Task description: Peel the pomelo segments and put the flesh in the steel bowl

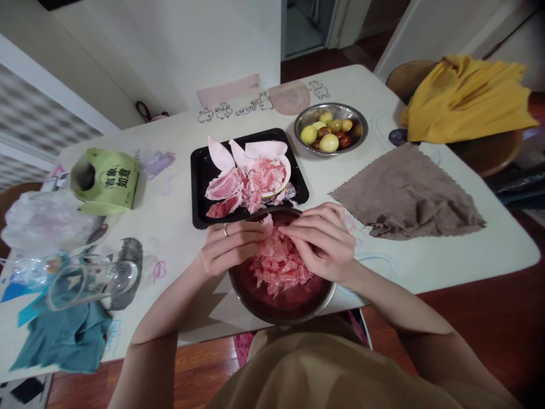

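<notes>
A metal bowl (pixel 318 307) stands near the table's front edge, with peeled red pomelo flesh (pixel 283 278) heaped inside. Over its far side, my left hand (pixel 232 244), with a ring on one finger, pinches a pale-skinned piece of pomelo (pixel 267 227). Facing it, my right hand (pixel 326 238) has its fingertips pressed together on the same piece; the fingers partly hide it. Just beyond the bowl, a black tray (pixel 199 196) carries white pomelo rind (pixel 219 154), torn membranes (pixel 264 179) and pink segment skins.
Behind lies a steel bowl of small fruit (pixel 330 129). A brown cloth (pixel 409 196) spreads to the right, near a yellow cloth (pixel 464 105) on a chair. At left are a green carton (pixel 106 180), plastic bags (pixel 46 221), a glass pitcher (pixel 87 281) and a teal cloth (pixel 63 338).
</notes>
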### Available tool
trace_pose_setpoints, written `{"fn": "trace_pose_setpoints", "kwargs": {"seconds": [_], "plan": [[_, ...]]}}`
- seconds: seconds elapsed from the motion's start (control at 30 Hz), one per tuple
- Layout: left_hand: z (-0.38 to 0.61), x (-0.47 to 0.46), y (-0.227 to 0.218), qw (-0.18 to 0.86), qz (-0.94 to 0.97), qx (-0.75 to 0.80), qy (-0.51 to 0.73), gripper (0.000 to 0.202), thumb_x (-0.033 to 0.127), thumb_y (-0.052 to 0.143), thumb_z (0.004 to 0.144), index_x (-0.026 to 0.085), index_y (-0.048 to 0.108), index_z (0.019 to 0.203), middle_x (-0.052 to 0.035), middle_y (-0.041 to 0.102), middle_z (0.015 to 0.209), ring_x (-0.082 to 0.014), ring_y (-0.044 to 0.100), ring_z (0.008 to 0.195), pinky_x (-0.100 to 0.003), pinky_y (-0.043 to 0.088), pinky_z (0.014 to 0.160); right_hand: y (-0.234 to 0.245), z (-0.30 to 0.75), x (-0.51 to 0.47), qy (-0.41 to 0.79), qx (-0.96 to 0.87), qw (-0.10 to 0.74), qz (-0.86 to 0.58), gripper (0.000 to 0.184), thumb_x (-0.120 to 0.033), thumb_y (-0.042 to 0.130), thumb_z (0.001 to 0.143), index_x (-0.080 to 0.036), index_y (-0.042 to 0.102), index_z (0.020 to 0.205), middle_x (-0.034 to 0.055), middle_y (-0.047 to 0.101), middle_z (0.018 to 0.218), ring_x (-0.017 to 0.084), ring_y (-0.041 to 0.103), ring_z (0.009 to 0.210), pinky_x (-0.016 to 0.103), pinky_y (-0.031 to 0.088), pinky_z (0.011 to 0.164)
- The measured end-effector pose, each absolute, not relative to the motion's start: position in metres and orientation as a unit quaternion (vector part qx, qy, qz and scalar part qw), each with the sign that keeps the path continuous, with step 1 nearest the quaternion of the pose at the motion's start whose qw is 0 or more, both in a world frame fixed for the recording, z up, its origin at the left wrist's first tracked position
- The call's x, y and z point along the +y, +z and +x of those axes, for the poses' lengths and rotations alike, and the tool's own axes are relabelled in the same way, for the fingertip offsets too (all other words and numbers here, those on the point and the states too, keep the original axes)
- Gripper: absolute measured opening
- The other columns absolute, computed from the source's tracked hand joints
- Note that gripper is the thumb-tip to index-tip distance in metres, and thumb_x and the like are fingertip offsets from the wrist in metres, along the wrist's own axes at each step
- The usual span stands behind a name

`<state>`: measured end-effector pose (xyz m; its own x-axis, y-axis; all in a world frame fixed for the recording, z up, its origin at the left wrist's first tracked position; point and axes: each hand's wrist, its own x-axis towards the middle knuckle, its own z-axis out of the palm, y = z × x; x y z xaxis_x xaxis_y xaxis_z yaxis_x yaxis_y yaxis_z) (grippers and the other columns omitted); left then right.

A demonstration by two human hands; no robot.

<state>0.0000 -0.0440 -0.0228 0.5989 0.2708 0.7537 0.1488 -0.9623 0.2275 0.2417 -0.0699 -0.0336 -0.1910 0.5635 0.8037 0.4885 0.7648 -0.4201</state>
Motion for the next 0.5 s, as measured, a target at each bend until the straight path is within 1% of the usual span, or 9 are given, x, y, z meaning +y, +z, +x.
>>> {"fn": "trace_pose_setpoints", "kwargs": {"seconds": [0.17,0.23,0.27,0.37,0.43,0.5], "plan": [[0.01,-0.05,-0.013,0.012,0.9,0.148,0.41,0.005,0.011,0.063,0.097,0.014,0.067,0.096,-0.0085,0.078,0.094,-0.0216,0.076,0.107,-0.029,0.068,0.078,-0.034,0.24,-0.072,0.051,-0.763,0.546,-0.343,0.007,-0.02,0.076,0.087,-0.025,0.073,0.09,-0.0018,0.077,0.082,0.019,0.068,0.082,0.042,0.048,0.083],[0.014,-0.054,-0.007,-0.011,0.906,0.164,0.389,0.005,0.01,0.062,0.097,0.013,0.067,0.096,-0.0099,0.078,0.093,-0.0217,0.077,0.104,-0.029,0.067,0.076,-0.034,0.24,-0.072,0.067,-0.763,0.546,-0.339,0.006,-0.023,0.077,0.088,-0.024,0.073,0.092,-0.0006,0.077,0.083,0.019,0.068,0.083,0.042,0.049,0.084],[0.016,-0.055,-0.004,-0.022,0.911,0.172,0.375,0.006,0.01,0.062,0.097,0.012,0.067,0.096,-0.0104,0.078,0.093,-0.0218,0.077,0.102,-0.029,0.067,0.075,-0.034,0.241,-0.072,0.076,-0.766,0.544,-0.334,0.009,-0.026,0.077,0.088,-0.023,0.074,0.096,0.0006,0.077,0.085,0.02,0.068,0.084,0.042,0.05,0.084],[0.019,-0.058,-0.001,-0.047,0.918,0.184,0.349,0.008,0.012,0.059,0.099,0.013,0.067,0.095,-0.0096,0.079,0.092,-0.0222,0.077,0.1,-0.029,0.065,0.073,-0.035,0.241,-0.072,0.089,-0.78,0.528,-0.323,0.028,-0.038,0.08,0.087,-0.022,0.074,0.108,0.004,0.079,0.093,0.022,0.069,0.09,0.044,0.05,0.086],[0.021,-0.058,-0.003,-0.06,0.914,0.179,0.36,0.009,0.013,0.06,0.099,0.014,0.066,0.093,-0.0084,0.079,0.089,-0.0223,0.077,0.1,-0.028,0.064,0.071,-0.037,0.241,-0.073,0.082,-0.786,0.518,-0.327,0.03,-0.036,0.081,0.086,-0.022,0.074,0.111,0.0045,0.08,0.097,0.022,0.069,0.092,0.044,0.049,0.088],[0.022,-0.058,-0.007,-0.076,0.906,0.173,0.379,0.006,0.01,0.064,0.096,0.013,0.066,0.091,-0.0079,0.079,0.087,-0.0227,0.078,0.098,-0.027,0.064,0.07,-0.039,0.24,-0.073,0.071,-0.789,0.515,-0.328,0.021,-0.028,0.08,0.088,-0.022,0.075,0.107,0.0037,0.081,0.097,0.021,0.069,0.092,0.044,0.049,0.089]]}}
